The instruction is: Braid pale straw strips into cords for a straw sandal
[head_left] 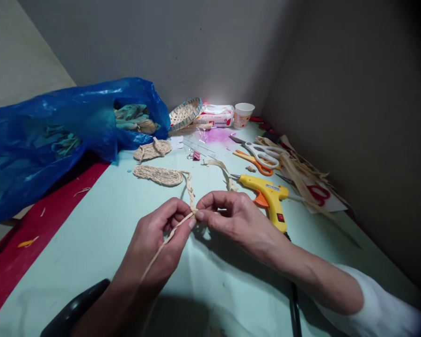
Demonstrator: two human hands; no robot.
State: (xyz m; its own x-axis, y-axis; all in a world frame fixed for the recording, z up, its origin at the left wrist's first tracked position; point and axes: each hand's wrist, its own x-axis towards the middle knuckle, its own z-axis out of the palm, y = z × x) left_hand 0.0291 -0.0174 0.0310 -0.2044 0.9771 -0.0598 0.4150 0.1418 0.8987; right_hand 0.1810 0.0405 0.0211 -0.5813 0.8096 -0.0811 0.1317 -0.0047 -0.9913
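My left hand and my right hand meet near the middle of the table, both pinching a braid of straw-coloured fibre. From my fingertips the braid runs up to a woven sole-shaped piece lying flat on the table. One loose strand trails from the pinch across my left hand toward me. Beyond the woven piece lies a small woven slipper with a strap. A yellow glue gun rests just past my right hand, its orange trigger facing left.
At left a blue plastic bag holds greenish husks. Along the back stand a woven basket, a tissue pack and a paper cup. White-handled scissors, orange scissors, red-handled scissors and dry husk strips lie right.
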